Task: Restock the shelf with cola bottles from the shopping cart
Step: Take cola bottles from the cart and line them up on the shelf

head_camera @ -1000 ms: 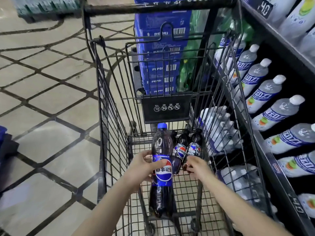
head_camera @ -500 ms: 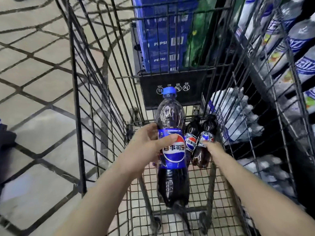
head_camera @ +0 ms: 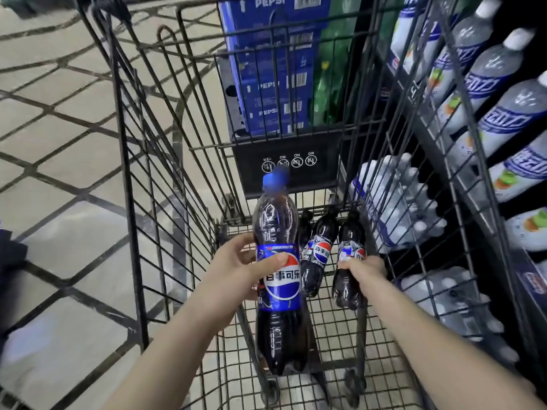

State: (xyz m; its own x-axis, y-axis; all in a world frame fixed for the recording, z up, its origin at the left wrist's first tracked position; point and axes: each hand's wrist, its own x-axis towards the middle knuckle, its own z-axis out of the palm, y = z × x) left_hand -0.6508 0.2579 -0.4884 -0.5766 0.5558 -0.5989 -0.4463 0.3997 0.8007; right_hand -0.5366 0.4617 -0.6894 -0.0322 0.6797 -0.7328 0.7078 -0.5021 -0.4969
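Observation:
Inside the black wire shopping cart (head_camera: 139, 179), my left hand (head_camera: 236, 267) grips a tall cola bottle (head_camera: 276, 291) with a blue cap around its blue label, held upright above the cart floor. My right hand (head_camera: 365, 269) grips a smaller dark cola bottle (head_camera: 349, 261) at its middle, low in the cart. Another small cola bottle (head_camera: 318, 255) lies beside it on the cart floor, and a third one (head_camera: 305, 229) is partly hidden behind the tall bottle. The shelf (head_camera: 455, 184) runs along the right side.
Clear bottles (head_camera: 503, 119) with white caps and blue labels fill the shelf at right. Shrink-wrapped packs of bottles (head_camera: 396, 208) sit low beyond the cart's right wall. Blue Pepsi cartons (head_camera: 272, 84) and green bottles (head_camera: 331, 84) stand past the cart's far end. Tiled floor (head_camera: 59, 143) lies to the left.
My left hand has lifted the tall cola bottle higher and closer. My right hand has closed around the rightmost small bottle. The view has moved in and down toward the cart.

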